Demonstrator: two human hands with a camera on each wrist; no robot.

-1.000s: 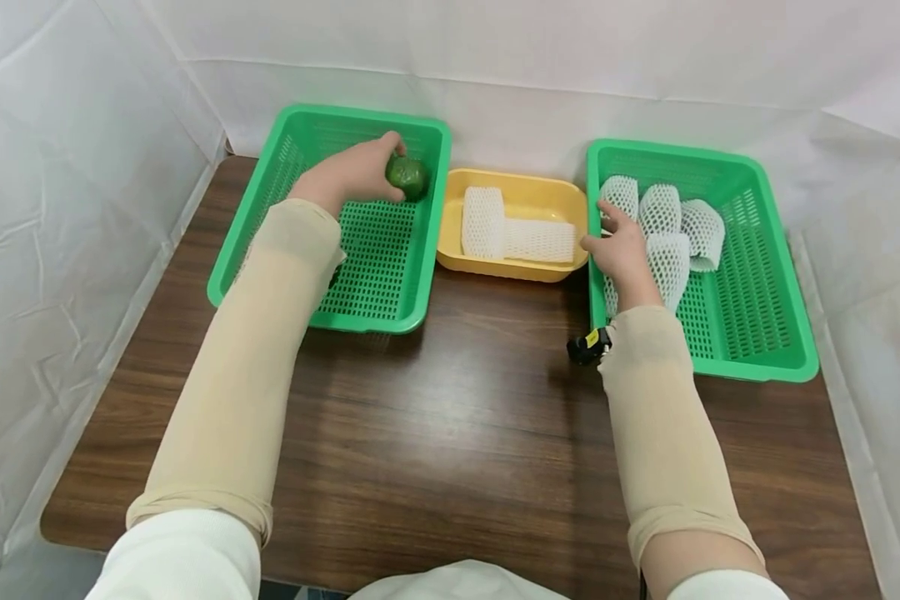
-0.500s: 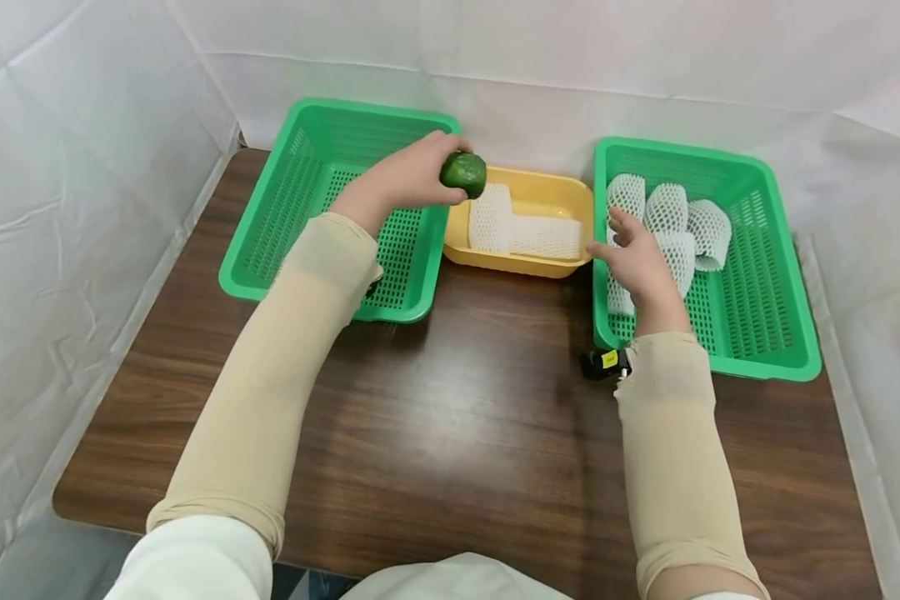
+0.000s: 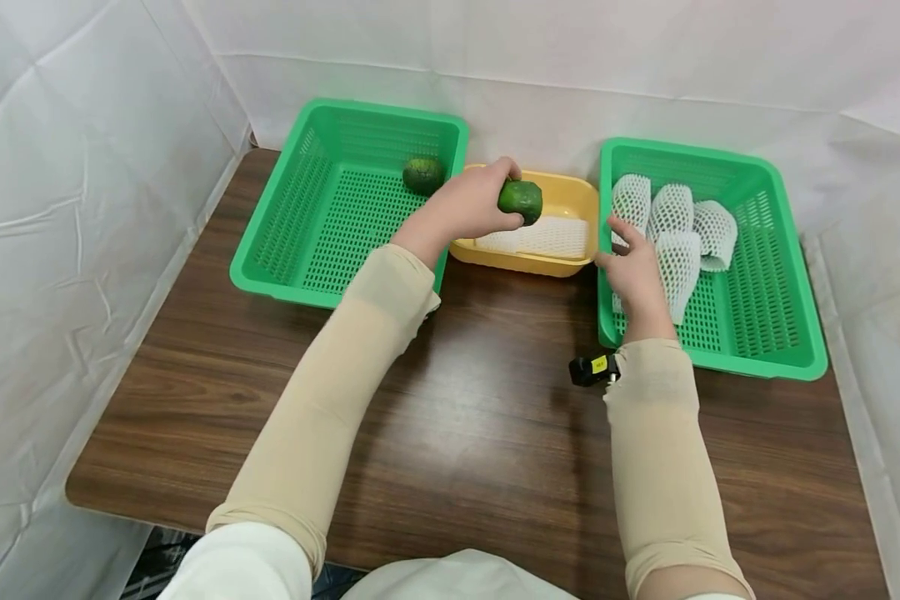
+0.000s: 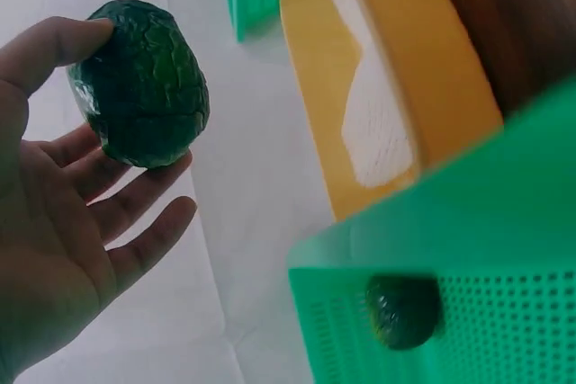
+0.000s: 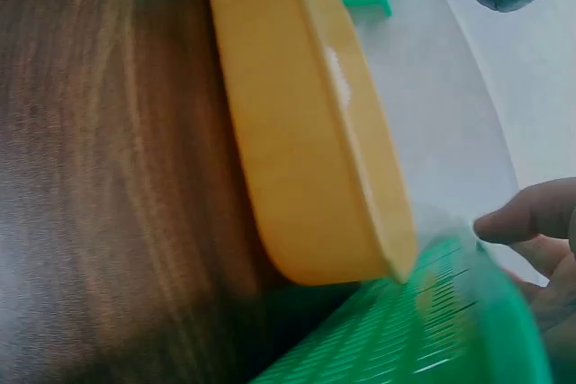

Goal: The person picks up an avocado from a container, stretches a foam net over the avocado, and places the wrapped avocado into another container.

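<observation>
My left hand (image 3: 461, 204) holds a dark green, bumpy avocado (image 3: 521, 202) between thumb and fingers above the yellow tray (image 3: 521, 264). In the left wrist view the same avocado (image 4: 144, 87) sits at the fingertips. White foam net sleeves (image 3: 561, 237) lie in the tray, partly hidden by the held fruit. A second avocado (image 3: 423, 176) lies in the left green basket (image 3: 270, 287). My right hand (image 3: 636, 273), thumb and fingers apart with nothing between them, hovers at the left rim of the right green basket (image 3: 750, 367).
Several white foam nets (image 3: 671, 210) stand or lean in the right basket's left half; what they contain is hard to see. A small black device (image 3: 592, 370) hangs at my right wrist. The wooden table (image 3: 450, 467) meets white cloth walls behind and at both sides.
My left hand has lifted the avocado out of the left basket and carried it right, over the yellow tray. The other avocado is now uncovered. My right hand has barely shifted, its fingers still spread.
</observation>
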